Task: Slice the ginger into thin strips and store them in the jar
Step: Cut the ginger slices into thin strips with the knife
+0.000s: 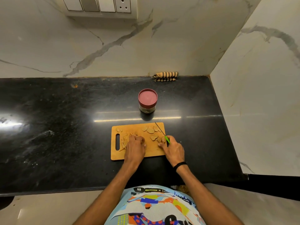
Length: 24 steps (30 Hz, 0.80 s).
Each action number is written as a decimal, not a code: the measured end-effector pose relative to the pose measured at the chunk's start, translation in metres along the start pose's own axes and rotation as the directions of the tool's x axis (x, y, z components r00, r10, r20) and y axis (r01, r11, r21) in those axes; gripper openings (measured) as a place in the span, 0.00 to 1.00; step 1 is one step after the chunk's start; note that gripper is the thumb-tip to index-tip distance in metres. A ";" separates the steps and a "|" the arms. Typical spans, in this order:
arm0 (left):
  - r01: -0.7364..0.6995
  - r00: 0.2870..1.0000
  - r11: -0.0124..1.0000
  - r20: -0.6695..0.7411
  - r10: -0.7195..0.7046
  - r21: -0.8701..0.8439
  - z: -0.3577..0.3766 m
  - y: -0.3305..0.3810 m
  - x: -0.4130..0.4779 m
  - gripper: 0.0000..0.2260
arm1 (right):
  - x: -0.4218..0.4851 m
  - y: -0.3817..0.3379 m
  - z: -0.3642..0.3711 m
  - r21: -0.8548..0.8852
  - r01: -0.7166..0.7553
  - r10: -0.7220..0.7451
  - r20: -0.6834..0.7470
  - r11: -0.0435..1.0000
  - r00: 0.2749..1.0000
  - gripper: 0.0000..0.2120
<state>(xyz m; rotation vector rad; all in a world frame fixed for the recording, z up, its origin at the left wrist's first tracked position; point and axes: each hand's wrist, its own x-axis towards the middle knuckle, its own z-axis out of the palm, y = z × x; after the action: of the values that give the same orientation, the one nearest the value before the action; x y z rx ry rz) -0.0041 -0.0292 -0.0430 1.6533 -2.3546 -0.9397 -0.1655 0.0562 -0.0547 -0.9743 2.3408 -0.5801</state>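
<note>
A wooden cutting board [151,152] lies on the black counter. Thin ginger strips [125,140] are piled at its left, and flat ginger slices [151,130] lie at its right and back. My left hand [135,146] rests with curled fingers over the strips and the board's middle; what it holds is hidden. My right hand [172,148] grips a green-handled knife [162,133] whose thin blade points away toward the board's back right corner. Behind the board stands a small glass jar [147,100] with a red lid on.
The black stone counter [65,127] ends at a marble wall behind and another on the right. A striped folded cloth [165,76] lies against the back wall. A switch panel [100,5] is mounted above. The counter's front edge runs near my body.
</note>
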 end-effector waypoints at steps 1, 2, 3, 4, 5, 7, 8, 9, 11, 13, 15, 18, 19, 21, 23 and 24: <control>-0.003 1.000 1.000 0.003 0.003 0.010 0.000 0.000 -0.002 0.12 | -0.001 -0.002 0.002 -0.001 -0.004 0.004 -0.006 1.000 1.000 0.21; -0.008 1.000 1.000 0.004 0.008 0.016 0.001 0.000 -0.004 0.12 | -0.001 -0.003 0.004 0.001 -0.003 0.003 -0.019 1.000 1.000 0.21; -0.013 1.000 1.000 0.004 0.013 0.020 0.001 0.000 -0.006 0.12 | 0.000 -0.006 0.005 0.008 -0.004 0.005 -0.034 1.000 0.999 0.20; -0.019 1.000 1.000 0.004 0.019 0.021 0.002 -0.001 -0.007 0.12 | 0.001 -0.008 0.005 0.020 -0.007 0.008 -0.052 1.000 0.999 0.19; -0.025 1.000 0.999 0.004 0.025 0.022 0.002 -0.001 -0.008 0.12 | 0.003 -0.010 0.006 0.034 -0.009 0.011 -0.067 0.999 0.998 0.19; -0.034 0.999 0.999 0.004 0.034 0.020 0.002 0.000 -0.011 0.14 | 0.007 -0.014 0.006 0.050 -0.002 0.007 -0.088 0.999 0.996 0.18; -0.038 0.999 0.999 0.002 0.038 0.016 0.002 0.000 -0.012 0.15 | 0.010 -0.017 0.007 0.045 0.007 -0.003 -0.096 0.999 0.995 0.19; -0.038 0.999 0.999 0.001 0.038 0.008 0.002 -0.001 -0.012 0.16 | 0.013 -0.019 0.008 0.038 0.018 -0.014 -0.102 0.999 0.995 0.19; -0.035 0.999 0.999 -0.001 0.035 -0.011 0.001 -0.001 -0.013 0.17 | 0.017 -0.026 0.011 0.032 0.043 -0.039 -0.112 0.999 0.993 0.19; -0.037 0.999 0.999 -0.003 0.037 -0.026 0.001 -0.001 -0.013 0.17 | 0.020 -0.031 0.014 0.035 0.059 -0.054 -0.119 0.998 0.991 0.19; -0.036 0.999 0.999 -0.008 0.036 -0.035 0.002 -0.002 -0.014 0.18 | 0.023 -0.037 0.017 0.058 0.058 -0.051 -0.110 0.997 0.993 0.17; -0.028 1.000 0.998 -0.014 0.027 -0.054 0.003 -0.002 -0.014 0.20 | 0.028 -0.043 0.019 0.091 0.054 -0.045 -0.093 0.994 0.995 0.16; -0.028 1.000 0.998 -0.011 0.028 -0.063 0.003 -0.003 -0.013 0.20 | 0.029 -0.044 0.018 0.104 0.051 -0.041 -0.093 0.993 0.995 0.17; -0.035 0.999 0.997 0.010 0.035 -0.069 0.001 -0.005 -0.011 0.22 | 0.027 -0.043 0.017 0.129 0.044 -0.031 -0.105 0.991 0.994 0.20; -0.039 0.998 0.997 0.042 0.041 -0.061 0.000 -0.010 -0.007 0.24 | 0.019 -0.042 0.012 0.167 0.046 -0.025 -0.126 0.985 0.992 0.23; -0.039 0.998 0.998 0.052 0.042 -0.058 -0.001 -0.012 -0.005 0.24 | 0.013 -0.040 0.011 0.200 0.047 -0.021 -0.129 0.979 0.991 0.24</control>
<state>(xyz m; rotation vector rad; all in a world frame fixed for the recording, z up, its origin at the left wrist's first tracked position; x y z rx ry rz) 0.0079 -0.0274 -0.0473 1.5730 -2.3617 -1.0457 -0.1458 0.0190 -0.0440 -0.9080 2.3215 -0.8986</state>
